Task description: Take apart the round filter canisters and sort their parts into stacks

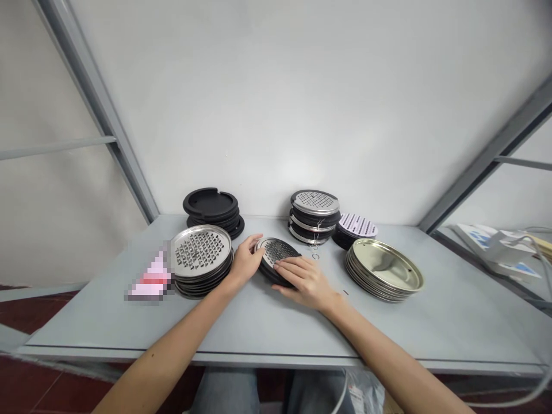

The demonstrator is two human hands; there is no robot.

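A round metal grater disc set in a black ring (275, 253) lies on the grey table (276, 328) in front of me. My left hand (245, 260) grips its left edge with curled fingers. My right hand (304, 277) rests on top of its near right side, fingers pressed flat across the perforated metal. A stack of bare grater discs (199, 255) stands just left of my left hand.
Black rings (212, 208) are piled at the back left. A stack of assembled discs (314, 215) and a slotted disc (357, 227) sit at the back. Shallow golden metal lids (383, 270) are stacked at the right. Grey frame posts rise on both sides.
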